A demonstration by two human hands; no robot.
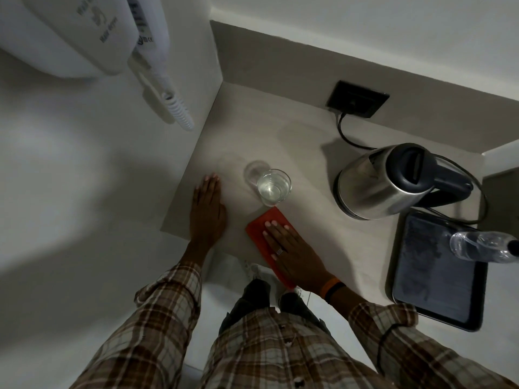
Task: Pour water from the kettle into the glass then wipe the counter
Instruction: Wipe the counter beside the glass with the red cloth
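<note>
While the tabletop (295, 141) carries everything, order by size: one kettle (376, 183) toward its right edge, one dark tray (432, 293) at the near right corner. Right hand (292, 248), grip flat and open, presses one red cloth (264, 223) at the near edge. Left hand (207, 211) open, palm down. One glass (273, 187) of water just beyond the cloth.

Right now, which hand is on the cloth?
The right hand, flat on the orange cloth; the left hand rests on the bare counter.

Hotel room: wall hair dryer (84, 32), kettle (387, 183) (plugged in).
</note>
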